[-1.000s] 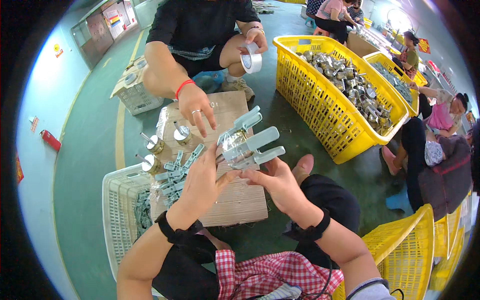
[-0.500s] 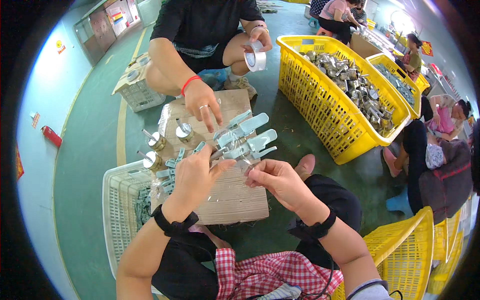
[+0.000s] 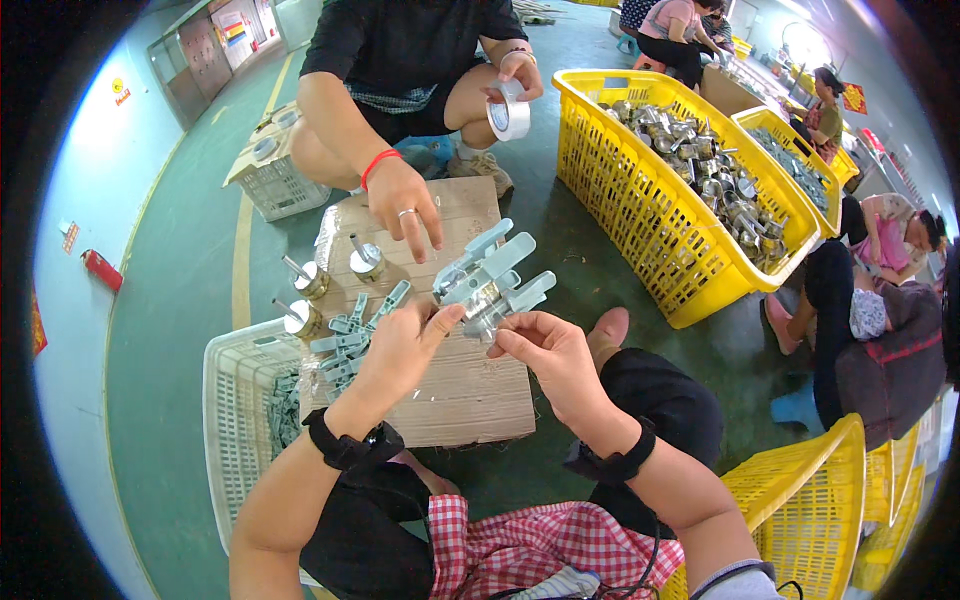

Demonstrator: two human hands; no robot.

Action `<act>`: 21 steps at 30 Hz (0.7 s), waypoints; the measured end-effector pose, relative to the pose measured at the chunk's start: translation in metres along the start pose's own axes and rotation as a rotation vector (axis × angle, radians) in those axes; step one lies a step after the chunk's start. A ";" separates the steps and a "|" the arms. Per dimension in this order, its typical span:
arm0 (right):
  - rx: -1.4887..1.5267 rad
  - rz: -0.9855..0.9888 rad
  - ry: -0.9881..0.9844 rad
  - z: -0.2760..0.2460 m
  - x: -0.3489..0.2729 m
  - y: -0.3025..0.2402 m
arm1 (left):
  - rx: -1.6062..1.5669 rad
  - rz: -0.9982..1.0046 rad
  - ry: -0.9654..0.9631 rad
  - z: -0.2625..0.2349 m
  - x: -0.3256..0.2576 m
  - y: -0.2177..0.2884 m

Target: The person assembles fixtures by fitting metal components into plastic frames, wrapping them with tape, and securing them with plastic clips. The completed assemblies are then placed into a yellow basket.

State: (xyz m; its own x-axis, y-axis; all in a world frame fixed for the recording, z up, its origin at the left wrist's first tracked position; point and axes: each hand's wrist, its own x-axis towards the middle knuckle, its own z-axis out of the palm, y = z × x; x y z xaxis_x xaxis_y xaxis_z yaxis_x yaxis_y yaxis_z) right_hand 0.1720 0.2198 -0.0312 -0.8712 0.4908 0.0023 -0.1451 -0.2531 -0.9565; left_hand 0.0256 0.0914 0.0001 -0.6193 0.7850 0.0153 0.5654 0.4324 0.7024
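Metal part [image 3: 482, 303] w/ clips [image 3: 505, 258] on it is held above the cardboard's [image 3: 465, 395] right edge: gripped by L hand [image 3: 405, 340], prob. steadied for R hand [image 3: 548, 355], which is pinched together at its near end (can't tell on what). Loose clips [image 3: 347, 345] are piled cardboard-left, prob. for quick reach. Count: 1 part held, 3 metal cans [image 3: 315, 283] stood cardboard-left, 1 tape roll [image 3: 510, 118] held beyond cardboard; clips uncountable tbh.

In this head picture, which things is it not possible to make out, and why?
Head view, hidden: most fingertips of the left hand, behind the clips and metal part.
Head view, hidden: what exactly the right hand pinches, by its own grip.
Head view, cut off: the facing co-worker's head, by the upper edge.
Head view, hidden: the white basket's near end, by the left forearm.
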 end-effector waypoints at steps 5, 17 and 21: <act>-0.029 0.051 0.058 0.000 -0.002 -0.007 | -0.088 -0.128 -0.092 0.001 0.003 -0.002; -0.339 0.039 -0.098 -0.018 0.002 0.001 | -0.148 -0.162 -0.082 0.003 0.006 -0.012; -0.422 0.079 -0.154 -0.028 0.008 0.001 | -0.152 -0.169 -0.085 0.005 0.005 -0.007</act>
State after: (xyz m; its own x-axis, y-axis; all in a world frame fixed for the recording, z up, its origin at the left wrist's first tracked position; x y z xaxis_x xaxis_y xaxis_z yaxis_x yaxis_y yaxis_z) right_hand 0.1775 0.2467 -0.0405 -0.9362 0.3459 -0.0628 0.1008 0.0930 -0.9906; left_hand 0.0210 0.0943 -0.0083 -0.6460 0.7449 -0.1671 0.3652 0.4938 0.7892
